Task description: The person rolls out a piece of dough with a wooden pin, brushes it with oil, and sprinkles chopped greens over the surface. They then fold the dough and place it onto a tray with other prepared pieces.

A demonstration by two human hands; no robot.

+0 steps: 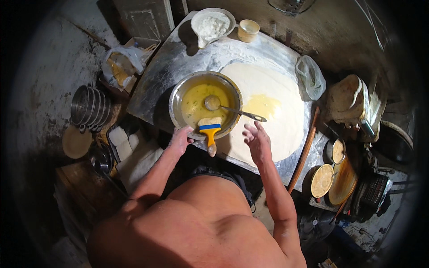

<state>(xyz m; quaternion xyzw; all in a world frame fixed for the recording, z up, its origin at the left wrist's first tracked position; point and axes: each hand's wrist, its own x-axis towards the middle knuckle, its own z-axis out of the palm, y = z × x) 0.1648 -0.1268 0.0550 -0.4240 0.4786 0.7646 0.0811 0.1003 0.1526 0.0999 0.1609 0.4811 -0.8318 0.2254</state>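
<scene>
A metal bowl (175,112) of yellow liquid with green bits sits at the worktable's front edge, overlapping a large rolled sheet of dough (288,134). My floury left hand (181,139) grips the bowl's near-left rim. Across its near rim lies a brush with a yellow handle and blue band (210,129), bristles inward. A ladle (212,103) rests in the liquid, its handle over the right rim. Just below that handle's end, my right hand (257,140) hovers over the dough, fingers spread, holding nothing. A yellow wet patch (263,105) shows on the dough.
At the table's back stand a bowl of flour (213,25) and a small tub (248,30). Right of the dough lie a plastic bag (311,78) and a wooden rolling pin (304,150). Stacked metal strainers (82,105) and a tray of dough pieces (124,149) are at left.
</scene>
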